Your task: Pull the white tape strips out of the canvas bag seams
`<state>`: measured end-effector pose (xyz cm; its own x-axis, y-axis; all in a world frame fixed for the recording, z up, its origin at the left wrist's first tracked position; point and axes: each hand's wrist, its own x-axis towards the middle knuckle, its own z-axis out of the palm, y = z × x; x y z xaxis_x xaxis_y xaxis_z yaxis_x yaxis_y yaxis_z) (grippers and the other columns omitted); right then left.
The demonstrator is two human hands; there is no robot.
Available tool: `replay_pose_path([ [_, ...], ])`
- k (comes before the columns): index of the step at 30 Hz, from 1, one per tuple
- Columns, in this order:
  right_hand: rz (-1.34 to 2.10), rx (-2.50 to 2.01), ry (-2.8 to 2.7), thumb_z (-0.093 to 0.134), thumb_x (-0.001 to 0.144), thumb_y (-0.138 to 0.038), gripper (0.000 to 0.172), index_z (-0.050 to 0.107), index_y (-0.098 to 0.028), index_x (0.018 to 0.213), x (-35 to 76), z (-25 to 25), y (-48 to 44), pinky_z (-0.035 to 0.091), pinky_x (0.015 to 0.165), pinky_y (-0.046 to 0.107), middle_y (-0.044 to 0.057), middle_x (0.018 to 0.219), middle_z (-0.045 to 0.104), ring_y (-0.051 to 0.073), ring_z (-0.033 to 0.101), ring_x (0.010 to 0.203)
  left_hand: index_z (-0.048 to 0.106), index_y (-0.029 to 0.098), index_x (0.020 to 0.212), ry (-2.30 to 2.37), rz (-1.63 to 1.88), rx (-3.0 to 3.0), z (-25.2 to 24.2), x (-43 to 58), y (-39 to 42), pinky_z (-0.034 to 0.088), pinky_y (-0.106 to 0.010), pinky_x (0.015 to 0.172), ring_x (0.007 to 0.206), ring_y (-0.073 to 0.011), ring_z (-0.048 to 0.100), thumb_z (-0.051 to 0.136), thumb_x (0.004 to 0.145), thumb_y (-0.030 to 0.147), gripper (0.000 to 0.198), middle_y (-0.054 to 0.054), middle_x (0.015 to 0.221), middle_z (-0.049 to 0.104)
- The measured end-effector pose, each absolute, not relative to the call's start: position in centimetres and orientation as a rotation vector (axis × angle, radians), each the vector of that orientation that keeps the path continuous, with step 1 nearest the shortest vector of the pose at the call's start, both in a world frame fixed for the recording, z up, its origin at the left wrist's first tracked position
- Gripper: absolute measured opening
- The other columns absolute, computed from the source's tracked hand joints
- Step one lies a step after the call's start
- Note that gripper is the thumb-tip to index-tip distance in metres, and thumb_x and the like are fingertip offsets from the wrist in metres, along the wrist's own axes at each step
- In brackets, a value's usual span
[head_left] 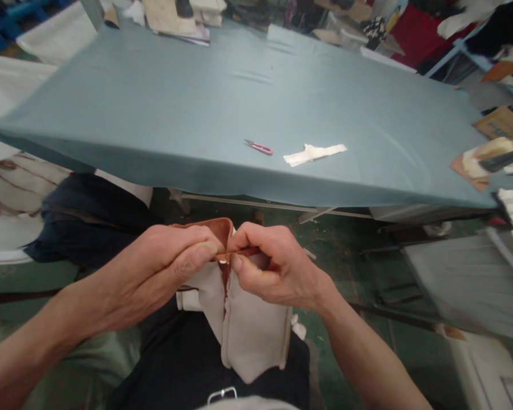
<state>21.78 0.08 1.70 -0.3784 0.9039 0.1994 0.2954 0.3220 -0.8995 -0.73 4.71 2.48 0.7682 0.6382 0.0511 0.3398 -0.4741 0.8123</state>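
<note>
A sewn piece with an off-white fabric body (256, 324) and a brown leather-like edge (224, 228) hangs between my hands, above my lap. My left hand (182, 259) is closed on its brown edge, the thumb pressed on top. Close beside it, my right hand (271, 259) pinches the same brown edge between thumb and fingers. A small white spot shows at the edge between the two thumbs. Below it, a seam runs down the off-white fabric. The fingers hide part of the edge.
Ahead stands a table with a blue-grey cover (162, 114). On it lie pink-handled thread snips (260, 147) and a white strip (314, 154). An iron-like tool (491, 159) is at the right end. Dark cloth (89, 216) hangs at my left. Stacked pieces (171, 17) sit at the back.
</note>
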Motion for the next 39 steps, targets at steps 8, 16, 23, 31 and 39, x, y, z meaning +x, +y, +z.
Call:
replay_pose_path([
  [8,0.893,-1.081,-1.991,0.054,0.084,-0.019,0.008,0.053,-0.022,0.077,22.0,1.7,0.2,0.031,0.056,0.023,-0.007,0.064,0.049,0.008,0.039,0.054,0.051,0.021,0.076,0.544,0.454,2.184,2.4,-0.7,4.9,0.04,-0.022,0.06,0.06,-0.0105,0.048,0.043,0.112,0.024,0.038,0.006,0.069,0.052],
  [16,0.883,-1.079,-1.968,0.055,0.084,-0.015,0.01,0.053,-0.023,0.078,22.2,0.9,0.2,0.032,0.057,0.023,-0.009,0.063,0.047,0.007,0.04,0.053,0.056,0.021,0.089,0.502,0.488,2.412,0.8,-1.3,4.8,0.037,-0.03,0.064,0.067,-0.0133,0.054,0.045,0.114,0.026,0.029,0.003,0.079,0.058],
  [23,0.858,-0.991,-2.052,0.055,0.093,-0.015,0.013,0.055,-0.022,0.082,22.4,2.2,-0.5,0.034,0.06,0.024,-0.005,0.068,0.057,0.01,0.048,0.061,0.039,0.022,0.069,0.605,0.579,2.321,2.1,-0.3,3.7,0.026,-0.028,0.051,0.05,-0.0087,0.035,0.053,0.091,0.01,0.029,0.009,0.058,0.04],
  [31,1.817,-0.803,-1.089,0.082,0.085,-0.057,0.047,0.052,-0.022,0.074,19.9,-1.5,-1.5,0.029,0.05,0.023,-0.007,0.063,0.045,0.008,0.033,0.053,0.05,0.021,0.06,0.625,0.837,1.349,-0.5,2.0,0.3,0.03,-0.022,0.039,0.039,-0.0087,0.041,0.064,0.096,0.037,0.042,0.005,0.049,0.052],
  [39,1.792,-0.861,-1.02,0.083,0.086,-0.062,0.051,0.055,-0.02,0.078,20.0,-2.2,-2.9,0.026,0.049,0.022,-0.007,0.062,0.046,0.007,0.033,0.052,0.042,0.022,0.058,0.574,0.902,0.941,-3.0,3.6,-0.9,0.033,-0.023,0.04,0.039,-0.0107,0.041,0.073,0.087,0.065,0.06,0.002,0.047,0.049],
])
